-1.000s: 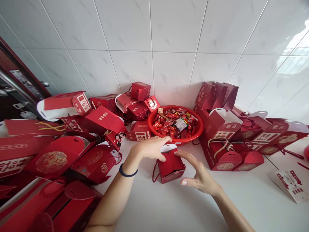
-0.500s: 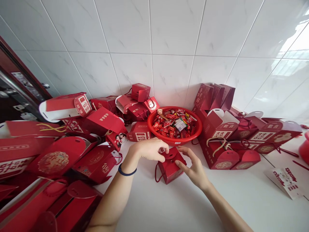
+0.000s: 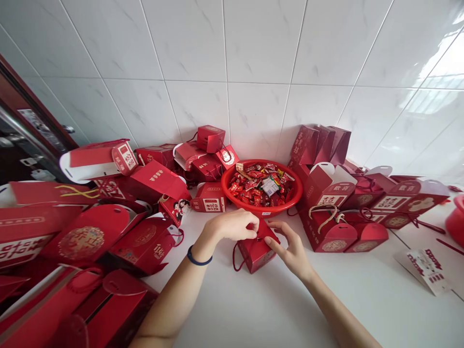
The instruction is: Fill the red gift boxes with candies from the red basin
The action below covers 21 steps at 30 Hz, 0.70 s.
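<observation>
A small red gift box (image 3: 255,257) rests on the white tabletop, its cord handle (image 3: 237,265) looping out at the left side. My left hand (image 3: 234,225) reaches over its top from the left, thumb and fingers pinched at the top flap. From the right, my right hand (image 3: 290,246) grips the flap and upper edge between thumb and forefinger. Part of the box top is hidden behind my left fingers. Just beyond the box stands a red plastic basin (image 3: 250,209) full of wrapped candies (image 3: 258,187).
Many red gift boxes (image 3: 81,237) crowd the left side. More boxes (image 3: 331,237) stand stacked at the right, some with rope handles. A printed card (image 3: 429,270) lies at far right. White wall tiles (image 3: 257,43) rise behind the basin.
My left hand has shifted slightly right across the box top, and the flap between my hands has moved. My right hand stays at the box's right side.
</observation>
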{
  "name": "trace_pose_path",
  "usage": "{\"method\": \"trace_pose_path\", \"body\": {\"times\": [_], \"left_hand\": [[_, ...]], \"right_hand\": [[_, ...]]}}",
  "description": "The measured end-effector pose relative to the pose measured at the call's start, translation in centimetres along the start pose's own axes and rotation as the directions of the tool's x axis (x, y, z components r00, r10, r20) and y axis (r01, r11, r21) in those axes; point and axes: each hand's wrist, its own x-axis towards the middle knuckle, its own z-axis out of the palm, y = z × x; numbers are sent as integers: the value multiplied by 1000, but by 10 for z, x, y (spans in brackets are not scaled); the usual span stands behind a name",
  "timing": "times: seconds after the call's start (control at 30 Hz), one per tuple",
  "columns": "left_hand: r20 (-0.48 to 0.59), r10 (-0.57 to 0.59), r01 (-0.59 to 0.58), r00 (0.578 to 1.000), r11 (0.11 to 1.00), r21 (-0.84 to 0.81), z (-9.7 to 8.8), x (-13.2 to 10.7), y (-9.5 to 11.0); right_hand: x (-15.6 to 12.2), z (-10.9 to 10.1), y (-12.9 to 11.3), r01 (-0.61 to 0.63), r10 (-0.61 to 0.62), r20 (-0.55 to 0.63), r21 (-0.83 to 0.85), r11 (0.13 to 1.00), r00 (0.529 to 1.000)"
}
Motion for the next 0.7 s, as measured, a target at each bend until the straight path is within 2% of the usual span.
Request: {"method": "trace_pose_path", "body": {"times": [0.13, 0.27, 0.37, 0.5, 0.7], "left_hand": [[-20, 94, -94, 995, 996, -5, -1, 0, -1], [-97, 147, -153, 984, 987, -58, 0, -1, -1], [-160, 167, -180, 973, 981, -71, 3, -5, -2], [-278, 154, -185, 948, 979, -88, 11, -9, 0], [-431, 66, -201, 900, 940, -276, 36, -8, 11]], "right_hand": [[-2, -7, -4, 86, -85, 36, -49, 995, 996], [-2, -14, -6, 112, -101, 102, -108, 988, 990], [-3, -15, -9, 103, -93, 115, -89, 991, 989], [-4, -14, -13, 42, -45, 64, 52, 998, 997], [-5, -10, -18, -18, 17, 11, 129, 992, 1000]]}}
